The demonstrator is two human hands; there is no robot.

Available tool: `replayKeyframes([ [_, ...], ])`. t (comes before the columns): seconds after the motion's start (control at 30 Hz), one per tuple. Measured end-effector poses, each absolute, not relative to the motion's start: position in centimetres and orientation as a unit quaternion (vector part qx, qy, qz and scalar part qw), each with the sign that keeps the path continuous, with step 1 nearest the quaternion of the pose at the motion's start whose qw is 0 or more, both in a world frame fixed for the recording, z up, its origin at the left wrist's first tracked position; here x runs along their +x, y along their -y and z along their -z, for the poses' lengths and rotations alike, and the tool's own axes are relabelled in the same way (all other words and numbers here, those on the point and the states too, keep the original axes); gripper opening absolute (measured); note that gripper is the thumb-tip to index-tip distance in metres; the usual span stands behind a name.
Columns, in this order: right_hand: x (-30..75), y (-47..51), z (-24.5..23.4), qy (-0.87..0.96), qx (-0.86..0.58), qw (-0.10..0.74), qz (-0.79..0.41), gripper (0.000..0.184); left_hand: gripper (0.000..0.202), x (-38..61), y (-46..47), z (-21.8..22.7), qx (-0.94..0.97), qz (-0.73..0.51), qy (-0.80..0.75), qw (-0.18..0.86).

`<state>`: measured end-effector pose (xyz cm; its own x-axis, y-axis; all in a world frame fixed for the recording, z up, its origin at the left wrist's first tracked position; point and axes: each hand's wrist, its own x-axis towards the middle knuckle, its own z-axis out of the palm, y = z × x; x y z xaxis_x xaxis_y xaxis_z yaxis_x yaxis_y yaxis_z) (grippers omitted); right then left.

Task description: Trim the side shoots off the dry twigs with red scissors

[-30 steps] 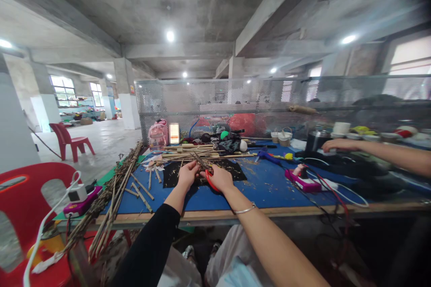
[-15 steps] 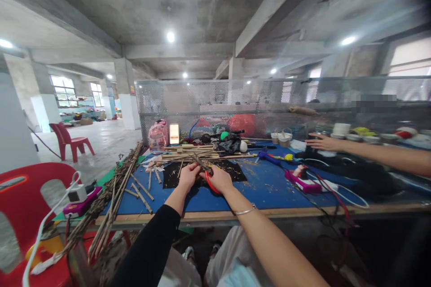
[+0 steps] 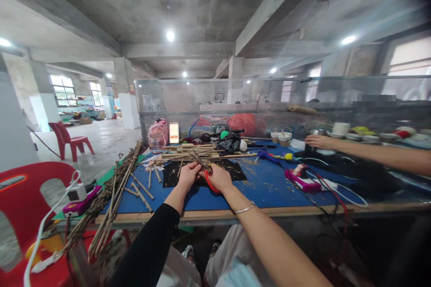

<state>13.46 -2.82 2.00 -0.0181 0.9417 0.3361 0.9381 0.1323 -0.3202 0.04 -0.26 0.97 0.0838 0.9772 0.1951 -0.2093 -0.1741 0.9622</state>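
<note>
My right hand (image 3: 220, 178) grips a pair of scissors with red handles (image 3: 212, 185), their blades pointing forward and to the left. Close beside it, my left hand (image 3: 189, 174) has its thumb and fingers pinched together near the blades; whatever is between them is too small to make out. Both hands are over a black mat (image 3: 237, 171) strewn with plant shavings. Beyond them, long dry sticks (image 3: 193, 157) lie across the table. Short cut stick pieces (image 3: 142, 197) are scattered left of my left hand.
A bundle of dry stalks (image 3: 117, 184) hangs over the table's left edge. Purple power strips (image 3: 307, 184) with cables sit at right and left. A lit phone (image 3: 173, 133) stands at the back. From the right, another person's hand (image 3: 319, 141) reaches over the table.
My hands and the scissors stay almost in place. The other person's outstretched hand has lowered slightly and its fingers have drawn in around a dark object.
</note>
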Motion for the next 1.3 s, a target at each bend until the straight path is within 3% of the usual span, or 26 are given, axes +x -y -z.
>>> replayKeyframes([
  [0.33, 13.49, 2.71, -2.19, 0.713, -0.669, 0.208, -0.013, 0.064, 0.032, -0.24, 0.31, -1.02, 0.501, -0.568, -0.437, 0.485],
  [0.7, 13.62, 2.52, -1.73, 0.729, -0.640, 0.240, 0.039, 0.062, 0.022, -0.46, -0.23, -0.56, 0.525, -0.588, -0.455, 0.414],
  [1.03, 13.49, 2.91, -2.08, 0.708, -0.666, 0.236, -0.017, 0.060, 0.039, -0.14, -0.52, -0.32, 0.542, -0.591, -0.400, 0.444],
  [1.3, 13.47, 2.71, -2.14, 0.705, -0.679, 0.202, -0.003, 0.059, 0.041, -0.34, -0.59, -0.26, 0.517, -0.592, -0.421, 0.452],
])
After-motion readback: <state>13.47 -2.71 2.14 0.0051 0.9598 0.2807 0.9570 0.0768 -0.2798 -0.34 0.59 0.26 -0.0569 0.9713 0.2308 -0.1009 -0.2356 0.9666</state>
